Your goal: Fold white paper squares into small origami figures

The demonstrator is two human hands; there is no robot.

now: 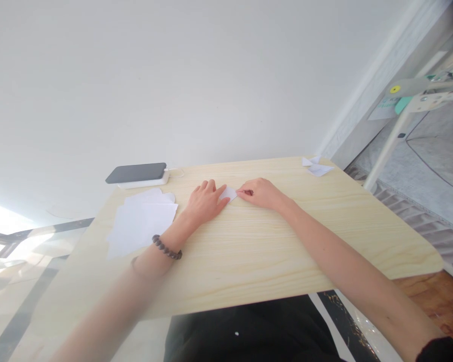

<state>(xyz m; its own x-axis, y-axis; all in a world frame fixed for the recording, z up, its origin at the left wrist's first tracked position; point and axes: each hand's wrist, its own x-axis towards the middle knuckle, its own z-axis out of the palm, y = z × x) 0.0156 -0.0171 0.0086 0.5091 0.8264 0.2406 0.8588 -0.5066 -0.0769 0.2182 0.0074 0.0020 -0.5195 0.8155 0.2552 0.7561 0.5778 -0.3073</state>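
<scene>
A small folded piece of white paper (229,193) lies on the light wooden table (272,251), near its far side. My left hand (205,202) rests flat on the paper's left part with fingers stretched out, pressing it down. A dark bead bracelet (166,248) sits on that wrist. My right hand (259,193) has its fingers curled and pinched against the paper's right edge.
A stack of white sheets (141,221) lies left of my hands. Behind it a dark phone (136,172) sits on a white charger with a cable. Folded paper pieces (317,166) lie at the far right corner. A white stand (396,130) rises to the right.
</scene>
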